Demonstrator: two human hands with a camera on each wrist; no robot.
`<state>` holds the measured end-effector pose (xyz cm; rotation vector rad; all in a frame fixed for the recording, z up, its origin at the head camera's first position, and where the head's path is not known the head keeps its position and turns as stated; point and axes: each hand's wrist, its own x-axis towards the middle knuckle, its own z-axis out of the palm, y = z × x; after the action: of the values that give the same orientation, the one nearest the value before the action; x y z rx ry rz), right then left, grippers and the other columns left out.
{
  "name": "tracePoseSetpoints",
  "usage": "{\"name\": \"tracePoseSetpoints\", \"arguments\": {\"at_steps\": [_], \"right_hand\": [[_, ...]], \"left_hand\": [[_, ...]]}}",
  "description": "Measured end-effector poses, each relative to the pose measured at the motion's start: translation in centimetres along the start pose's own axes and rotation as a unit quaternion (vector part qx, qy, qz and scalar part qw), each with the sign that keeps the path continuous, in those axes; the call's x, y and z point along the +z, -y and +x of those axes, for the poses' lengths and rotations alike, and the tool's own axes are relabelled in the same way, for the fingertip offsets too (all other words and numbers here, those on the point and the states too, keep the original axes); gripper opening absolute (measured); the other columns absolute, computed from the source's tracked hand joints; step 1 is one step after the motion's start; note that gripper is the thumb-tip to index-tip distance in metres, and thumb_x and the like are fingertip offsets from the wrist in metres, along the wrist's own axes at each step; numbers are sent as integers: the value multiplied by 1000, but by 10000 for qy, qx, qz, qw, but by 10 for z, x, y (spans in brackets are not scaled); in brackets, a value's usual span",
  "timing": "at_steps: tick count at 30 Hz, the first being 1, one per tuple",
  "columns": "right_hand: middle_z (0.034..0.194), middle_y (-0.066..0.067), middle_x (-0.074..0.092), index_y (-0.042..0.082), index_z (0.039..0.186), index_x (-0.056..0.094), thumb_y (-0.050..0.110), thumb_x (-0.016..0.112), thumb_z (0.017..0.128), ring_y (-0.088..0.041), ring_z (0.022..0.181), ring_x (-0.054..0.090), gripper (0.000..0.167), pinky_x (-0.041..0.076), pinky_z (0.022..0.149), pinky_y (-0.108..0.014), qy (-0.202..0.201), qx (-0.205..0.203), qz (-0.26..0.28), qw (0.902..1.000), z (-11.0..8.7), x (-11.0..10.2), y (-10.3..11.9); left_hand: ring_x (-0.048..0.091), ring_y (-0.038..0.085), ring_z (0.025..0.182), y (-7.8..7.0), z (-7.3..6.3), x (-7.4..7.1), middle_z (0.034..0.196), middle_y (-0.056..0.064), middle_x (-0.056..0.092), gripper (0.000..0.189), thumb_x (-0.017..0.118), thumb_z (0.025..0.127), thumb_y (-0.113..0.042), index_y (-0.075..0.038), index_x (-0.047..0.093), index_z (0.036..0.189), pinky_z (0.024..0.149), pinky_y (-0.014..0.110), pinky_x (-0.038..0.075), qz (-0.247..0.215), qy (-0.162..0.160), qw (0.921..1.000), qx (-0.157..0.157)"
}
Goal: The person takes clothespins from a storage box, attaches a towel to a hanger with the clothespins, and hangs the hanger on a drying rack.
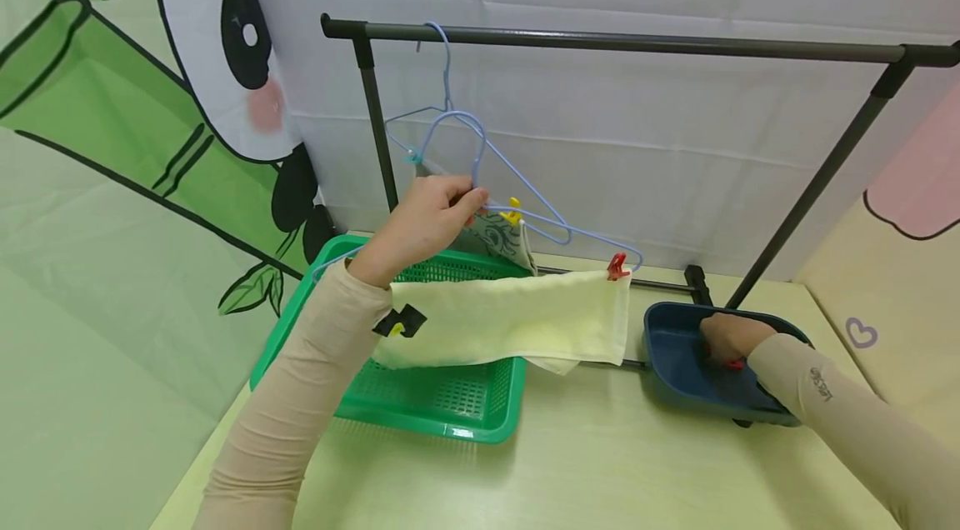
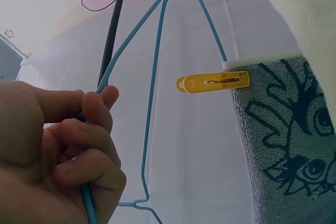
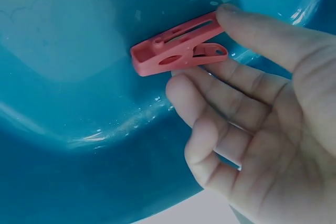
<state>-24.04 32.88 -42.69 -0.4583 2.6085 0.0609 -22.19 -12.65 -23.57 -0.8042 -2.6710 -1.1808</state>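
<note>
A pale yellow-green table (image 1: 600, 463) stands before a white backdrop printed with a panda and green bamboo. On the table stands a dark metal rack (image 1: 637, 42) with one long top bar and slanted legs.

A thin blue wire hanger (image 1: 480, 159) hooks over that bar. The left hand (image 1: 420, 226) grips the wire, fingers (image 2: 92, 129) curled tightly round it. A yellow plastic clothespin (image 2: 212, 82) clamps a grey-green terry towel (image 2: 289, 145), printed with a dark line drawing, to the hanger. A second, pale yellow towel (image 1: 510, 317), soft and rectangular, hangs lengthwise along the lower wire, with a red clothespin (image 1: 617, 266) holding its right corner. A black clip (image 1: 401, 320) sits on the left sleeve just in front of this towel.

Below the left arm lies a green plastic basket (image 1: 450, 409), rectangular, with a fine mesh of holes in its floor and walls; what lies inside is hidden by the towel.

To the right sits a dark blue plastic tub (image 1: 675, 347), smooth and glossy with rounded corners. The right hand (image 1: 731, 338) reaches into it. There the thumb and forefinger (image 3: 262, 32) pinch the tail of another red pin (image 3: 176, 51) against the tub's wall, while the other fingers are loosely bent beneath it.
</note>
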Motion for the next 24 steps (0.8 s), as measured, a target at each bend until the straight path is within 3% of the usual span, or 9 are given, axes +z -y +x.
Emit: {"name": "tracePoseSetpoints", "arguments": {"at_steps": [13,20,24], "right_hand": [[58,2,51,11,67,55,8,63,82,-12,51,46,18,38,52,-29,115,-111,216,9996,-1,-5,7],[54,3,50,11,63,54,8,61,85,-11,48,45,23,38,51,-29,-129,-294,265,9991,-1,-10,11],[61,1,51,8,70,54,15,63,87,-13,54,48,20,43,56,-33,-277,-326,180,9989,-4,-12,16]], "left_hand": [[31,19,47,-4,-1,-4,64,7,46,35,45,102,-29,-6,54,76,47,30,28,196,54,9997,151],[31,18,49,-12,0,-8,64,7,46,34,46,101,-27,-7,54,75,49,29,27,272,4,9995,183],[32,19,50,-16,1,-8,64,7,46,34,47,101,-26,-8,52,73,50,29,28,231,-20,9994,264]]}}
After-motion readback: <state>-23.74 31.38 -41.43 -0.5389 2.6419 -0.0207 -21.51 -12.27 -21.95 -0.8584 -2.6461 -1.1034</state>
